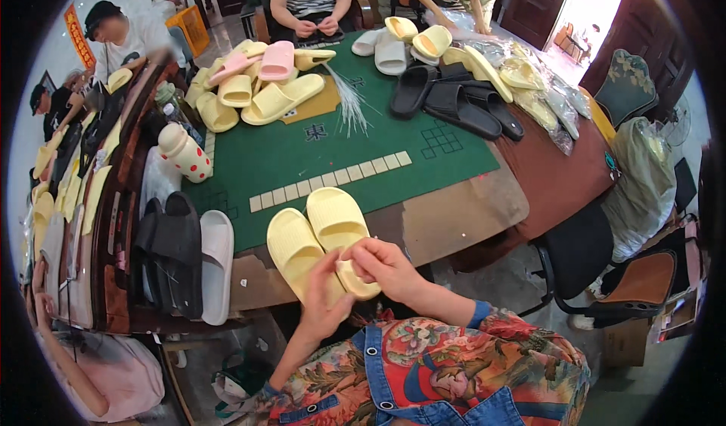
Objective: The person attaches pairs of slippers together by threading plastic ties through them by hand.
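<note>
A pair of pale yellow slippers lies at the table's near edge, a left slipper and a right slipper side by side with their heels towards me. Over the heels, my left hand curves with thumb and fingers closed in. Close against it, my right hand pinches with thumb and forefinger. The fingertips meet above the right slipper's heel. Whatever is between them is too small and pale against the slipper to make out.
Behind the slippers runs a row of cream tiles on a green mat. Yellow and pink slippers are piled beyond. Black slippers lie right, dark slippers left, near a spotted bottle. Other people work around.
</note>
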Motion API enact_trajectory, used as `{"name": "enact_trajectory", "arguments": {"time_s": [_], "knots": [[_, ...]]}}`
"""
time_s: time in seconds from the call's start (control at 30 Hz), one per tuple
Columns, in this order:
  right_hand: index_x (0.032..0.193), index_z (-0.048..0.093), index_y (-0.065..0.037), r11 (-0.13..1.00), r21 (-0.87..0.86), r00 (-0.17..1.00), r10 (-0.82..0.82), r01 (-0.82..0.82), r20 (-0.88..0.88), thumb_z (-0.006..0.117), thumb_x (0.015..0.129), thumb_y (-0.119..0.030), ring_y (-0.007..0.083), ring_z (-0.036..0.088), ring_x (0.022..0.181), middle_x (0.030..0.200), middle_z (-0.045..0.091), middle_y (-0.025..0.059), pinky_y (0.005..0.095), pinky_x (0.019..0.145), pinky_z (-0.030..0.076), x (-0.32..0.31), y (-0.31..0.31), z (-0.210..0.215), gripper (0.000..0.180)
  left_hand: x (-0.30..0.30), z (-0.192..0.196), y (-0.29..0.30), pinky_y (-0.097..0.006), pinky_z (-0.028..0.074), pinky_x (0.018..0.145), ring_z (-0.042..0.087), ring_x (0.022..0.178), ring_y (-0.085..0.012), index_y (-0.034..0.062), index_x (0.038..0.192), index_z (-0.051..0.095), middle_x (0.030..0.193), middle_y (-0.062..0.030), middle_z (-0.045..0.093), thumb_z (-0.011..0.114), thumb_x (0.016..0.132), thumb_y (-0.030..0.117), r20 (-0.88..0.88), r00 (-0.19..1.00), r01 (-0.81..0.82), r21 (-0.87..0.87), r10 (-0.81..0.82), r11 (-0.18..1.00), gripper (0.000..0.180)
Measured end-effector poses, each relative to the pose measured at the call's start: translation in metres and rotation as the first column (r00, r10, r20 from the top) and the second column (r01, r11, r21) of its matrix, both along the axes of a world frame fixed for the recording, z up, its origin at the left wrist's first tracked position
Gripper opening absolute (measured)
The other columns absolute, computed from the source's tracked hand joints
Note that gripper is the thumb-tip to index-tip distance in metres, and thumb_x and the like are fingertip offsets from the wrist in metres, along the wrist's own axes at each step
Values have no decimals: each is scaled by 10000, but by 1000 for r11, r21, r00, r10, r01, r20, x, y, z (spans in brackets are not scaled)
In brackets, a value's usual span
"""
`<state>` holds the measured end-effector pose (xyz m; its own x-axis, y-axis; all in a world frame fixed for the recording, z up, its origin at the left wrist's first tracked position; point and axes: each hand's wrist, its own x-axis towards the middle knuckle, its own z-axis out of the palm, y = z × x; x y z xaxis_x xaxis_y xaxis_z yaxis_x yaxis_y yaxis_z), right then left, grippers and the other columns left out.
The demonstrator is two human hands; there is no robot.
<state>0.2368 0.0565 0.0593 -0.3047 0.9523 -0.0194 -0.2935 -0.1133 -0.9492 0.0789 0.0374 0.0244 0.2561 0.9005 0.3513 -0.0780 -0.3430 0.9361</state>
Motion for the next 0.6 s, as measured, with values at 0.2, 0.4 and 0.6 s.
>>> {"name": "enact_trajectory", "arguments": {"time_s": [0.2, 0.4, 0.6], "knots": [[979, 512, -25, 914, 148, 907, -334, 378, -255, 431, 923, -242, 64, 304, 446, 554, 380, -24, 216, 400, 245, 24, 32, 20, 239, 17, -22, -7, -198, 406, 577, 431, 553, -77, 23, 870, 489, 589, 5, 437, 327, 953, 299, 298, 855, 516, -579, -425, 631, 331], [1013, 545, -24, 873, -18, 866, -486, 487, -117, 450, 922, -237, 17, 275, 473, 583, 382, -58, 174, 401, 211, 92, 43, -6, 250, -59, -21, -20, -190, 368, 541, 400, 532, -57, 14, 842, 523, 601, 20, 445, 393, 929, 211, 70, 998, 47, -611, -5, 790, 252], [1072, 529, -37, 866, -70, 868, -489, 495, 86, 453, 918, -204, 11, 325, 502, 626, 449, -47, 155, 438, 255, 90, 51, -32, 240, -112, -19, -33, -191, 390, 573, 488, 638, -57, 2, 803, 602, 742, 1, 575, 556, 840, 123, -359, 878, -453, -409, 317, 792, 134]]}}
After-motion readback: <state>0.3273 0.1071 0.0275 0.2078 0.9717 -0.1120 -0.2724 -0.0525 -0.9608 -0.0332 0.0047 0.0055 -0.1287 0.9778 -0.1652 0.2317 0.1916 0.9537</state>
